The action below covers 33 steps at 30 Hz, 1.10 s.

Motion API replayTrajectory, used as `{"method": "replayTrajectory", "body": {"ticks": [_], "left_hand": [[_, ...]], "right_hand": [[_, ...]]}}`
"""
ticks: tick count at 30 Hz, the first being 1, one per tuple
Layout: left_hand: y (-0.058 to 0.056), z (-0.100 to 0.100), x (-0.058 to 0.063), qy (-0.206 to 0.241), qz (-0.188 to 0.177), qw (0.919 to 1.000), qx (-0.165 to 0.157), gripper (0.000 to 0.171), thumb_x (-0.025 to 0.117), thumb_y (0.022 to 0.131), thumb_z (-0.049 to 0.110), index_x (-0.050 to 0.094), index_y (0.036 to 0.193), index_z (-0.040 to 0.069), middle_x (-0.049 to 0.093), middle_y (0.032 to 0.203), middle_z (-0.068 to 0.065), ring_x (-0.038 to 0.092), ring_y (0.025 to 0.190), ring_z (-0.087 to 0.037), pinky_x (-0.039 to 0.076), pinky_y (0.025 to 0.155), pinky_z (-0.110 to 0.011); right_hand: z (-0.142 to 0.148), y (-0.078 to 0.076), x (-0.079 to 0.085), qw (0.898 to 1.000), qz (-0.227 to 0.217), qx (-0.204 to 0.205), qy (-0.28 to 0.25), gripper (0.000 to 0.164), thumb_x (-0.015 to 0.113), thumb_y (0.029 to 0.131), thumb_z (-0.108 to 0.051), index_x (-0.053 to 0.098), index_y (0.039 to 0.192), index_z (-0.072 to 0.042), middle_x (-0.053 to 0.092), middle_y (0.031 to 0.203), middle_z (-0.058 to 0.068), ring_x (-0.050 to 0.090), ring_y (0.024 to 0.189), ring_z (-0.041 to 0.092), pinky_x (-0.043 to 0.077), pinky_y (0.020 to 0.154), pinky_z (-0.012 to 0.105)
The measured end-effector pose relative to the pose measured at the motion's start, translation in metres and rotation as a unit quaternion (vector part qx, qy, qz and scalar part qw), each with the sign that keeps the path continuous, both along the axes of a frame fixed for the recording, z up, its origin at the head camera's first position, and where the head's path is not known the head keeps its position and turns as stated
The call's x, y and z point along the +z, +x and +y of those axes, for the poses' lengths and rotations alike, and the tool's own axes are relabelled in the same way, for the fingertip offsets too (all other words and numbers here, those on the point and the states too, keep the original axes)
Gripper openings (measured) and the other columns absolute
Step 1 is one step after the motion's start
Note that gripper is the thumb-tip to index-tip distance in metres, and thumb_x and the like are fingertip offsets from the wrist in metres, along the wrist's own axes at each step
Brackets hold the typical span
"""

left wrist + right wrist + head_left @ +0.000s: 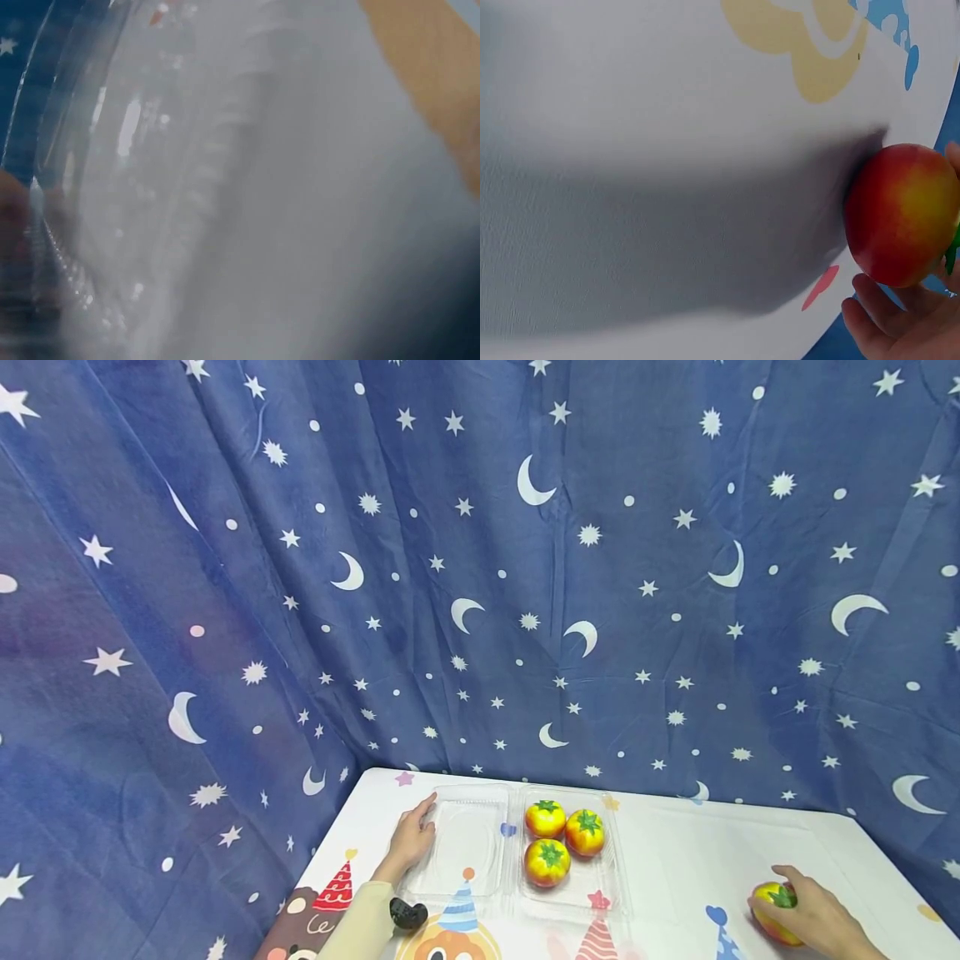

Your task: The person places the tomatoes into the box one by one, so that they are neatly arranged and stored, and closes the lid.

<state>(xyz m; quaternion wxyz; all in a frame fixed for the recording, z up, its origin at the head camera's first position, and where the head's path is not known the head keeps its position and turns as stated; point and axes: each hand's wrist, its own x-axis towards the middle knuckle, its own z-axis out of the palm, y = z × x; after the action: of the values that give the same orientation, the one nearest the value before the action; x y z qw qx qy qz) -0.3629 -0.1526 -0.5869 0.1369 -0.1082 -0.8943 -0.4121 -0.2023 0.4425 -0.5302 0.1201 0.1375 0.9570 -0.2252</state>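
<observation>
Red melting into yellow covers the round, glossy tomato-like fruit [896,217], with a deep red side and a brighter golden patch showing in the right wrist view, and a leafy green cap on top. It sits in the grasp of the right hand [823,917], whose thumb and fingers bend around it, low over the white printed surface [675,868]; whether its underside touches the surface I cannot tell. Well apart from it, the left hand [412,835] lies at the outer left edge of a clear plastic container [471,852], fingers fairly straight, touching the rim and holding none of the fruit. The container is see-through and shiny, spread open in two shallow halves. Three matching fruits [547,864] sit close together in its right half, between the two hands, green caps facing up.
</observation>
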Motion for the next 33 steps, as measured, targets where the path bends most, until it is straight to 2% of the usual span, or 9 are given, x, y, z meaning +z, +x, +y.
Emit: {"method": "replayTrajectory", "body": {"ticks": [6,13,24,33], "left_hand": [[-0.002,0.001,0.001,-0.001,0.006,1.0000,-0.003,0.054,0.054,0.086,-0.004,0.053,0.140,0.001,0.063,0.127,-0.023,0.051,0.119,-0.048,0.039,0.102,-0.058],[-0.002,0.001,-0.002,-0.005,0.002,1.0000,0.000,0.054,0.055,0.086,-0.004,0.053,0.140,0.002,0.063,0.127,-0.021,0.051,0.119,-0.047,0.039,0.102,-0.058],[-0.001,0.000,-0.002,-0.003,0.002,1.0000,-0.001,0.054,0.055,0.086,-0.004,0.053,0.140,0.002,0.063,0.127,-0.022,0.051,0.120,-0.048,0.039,0.102,-0.058],[0.000,0.000,-0.001,-0.004,0.009,0.9999,-0.004,0.054,0.055,0.085,-0.006,0.054,0.139,0.000,0.063,0.126,-0.023,0.051,0.120,-0.049,0.039,0.103,-0.058]], "right_hand": [[0.002,0.001,-0.003,1.000,-0.015,-0.005,-0.004,0.116,0.071,0.067,-0.074,0.038,0.129,0.018,0.055,0.101,0.027,0.053,0.085,0.032,0.051,0.077,0.058],[0.007,0.006,-0.006,0.999,-0.029,-0.019,-0.023,0.126,0.075,0.056,-0.078,0.035,0.132,0.015,0.053,0.107,0.030,0.053,0.087,0.033,0.052,0.080,0.061],[0.006,0.013,-0.004,0.997,-0.043,-0.045,-0.053,0.125,0.081,0.060,-0.066,0.027,0.136,0.019,0.053,0.110,0.033,0.053,0.085,0.033,0.049,0.082,0.062],[0.009,0.017,0.000,0.998,-0.035,-0.028,-0.038,0.122,0.081,0.059,-0.067,0.033,0.131,0.019,0.055,0.105,0.031,0.053,0.084,0.032,0.050,0.080,0.057]]}}
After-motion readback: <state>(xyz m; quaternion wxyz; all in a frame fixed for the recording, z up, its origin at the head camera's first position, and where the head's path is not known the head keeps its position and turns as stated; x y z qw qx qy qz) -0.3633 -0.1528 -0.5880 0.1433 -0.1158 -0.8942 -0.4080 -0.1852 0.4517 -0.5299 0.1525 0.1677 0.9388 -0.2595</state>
